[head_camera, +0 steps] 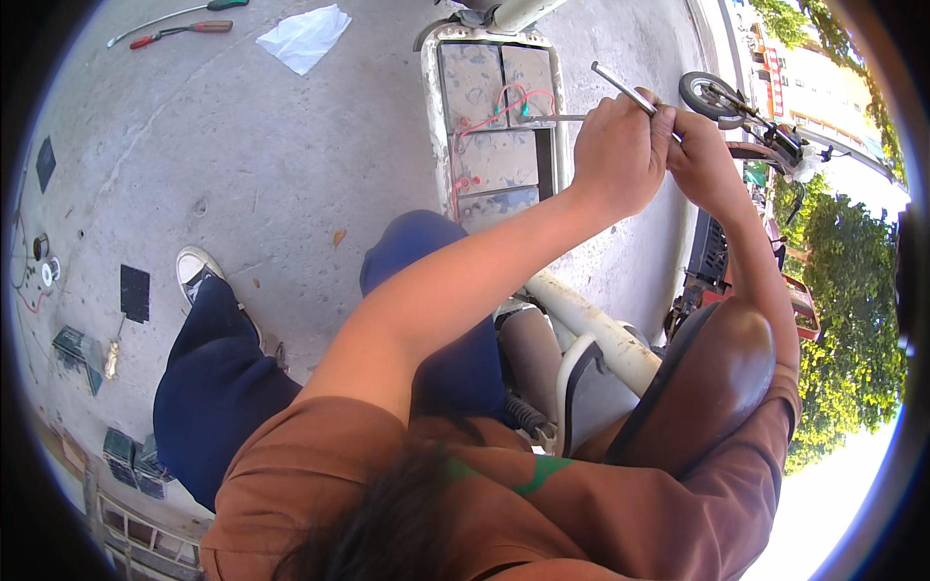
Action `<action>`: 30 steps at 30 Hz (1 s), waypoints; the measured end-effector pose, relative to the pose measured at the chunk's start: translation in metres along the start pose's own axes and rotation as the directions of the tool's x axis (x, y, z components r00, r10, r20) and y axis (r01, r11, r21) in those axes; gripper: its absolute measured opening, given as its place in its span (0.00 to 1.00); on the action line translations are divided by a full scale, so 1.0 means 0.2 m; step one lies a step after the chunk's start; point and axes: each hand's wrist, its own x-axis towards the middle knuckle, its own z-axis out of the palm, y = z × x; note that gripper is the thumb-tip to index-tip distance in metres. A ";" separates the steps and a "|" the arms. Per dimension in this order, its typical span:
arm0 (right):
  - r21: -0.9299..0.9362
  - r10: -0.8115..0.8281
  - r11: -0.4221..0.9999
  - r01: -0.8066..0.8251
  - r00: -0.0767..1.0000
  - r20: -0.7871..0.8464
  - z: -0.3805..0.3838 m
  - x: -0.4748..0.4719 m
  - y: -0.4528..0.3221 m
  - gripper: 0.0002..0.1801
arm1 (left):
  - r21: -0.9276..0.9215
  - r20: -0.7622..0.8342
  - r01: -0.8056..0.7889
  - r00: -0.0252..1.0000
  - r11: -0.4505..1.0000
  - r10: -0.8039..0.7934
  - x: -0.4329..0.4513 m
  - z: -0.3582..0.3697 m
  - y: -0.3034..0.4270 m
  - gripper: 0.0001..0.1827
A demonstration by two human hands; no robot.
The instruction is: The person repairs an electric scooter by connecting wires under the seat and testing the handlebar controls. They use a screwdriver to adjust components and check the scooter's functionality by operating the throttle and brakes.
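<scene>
My left hand (621,149) is closed around a slim metal rod (617,81), which slants up-left from it. My right hand (697,149) presses against the left one, fingers around the rod's lower end. A thin metal shaft (556,118) runs leftward from behind my left hand to a green-sleeved terminal (524,110) on a battery; whether it joins the rod is hidden. Below the hands, a worn cream metal frame (434,109) holds several dusty grey batteries (472,80). Red wires (488,125) link some terminals, and another green-sleeved wire end (498,109) lies nearby.
A cream frame tube (599,323) and brown seat (705,385) of the vehicle are close to my body. On the concrete lie a white cloth or paper (305,38), a green-handled tool (229,4), a red-handled tool (182,30) and a dark plate (135,293). Another two-wheeler (774,141) stands beyond.
</scene>
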 end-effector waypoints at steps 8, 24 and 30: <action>0.294 0.322 0.909 -0.297 0.946 -0.041 0.02 -0.04 0.05 0.14 | 0.075 0.523 0.176 0.831 0.982 -0.189 0.15 -0.11 0.04 0.34; -0.696 -0.741 0.115 0.709 0.528 0.416 -0.26 0.15 -0.15 0.27 | -0.408 0.379 0.267 0.920 0.873 -0.104 0.09 -0.16 -0.26 0.17; -0.640 -0.865 0.073 0.765 0.368 0.340 -0.19 0.25 -0.19 0.18 | -0.430 0.293 0.243 0.949 0.870 -0.120 0.07 -0.18 -0.30 0.20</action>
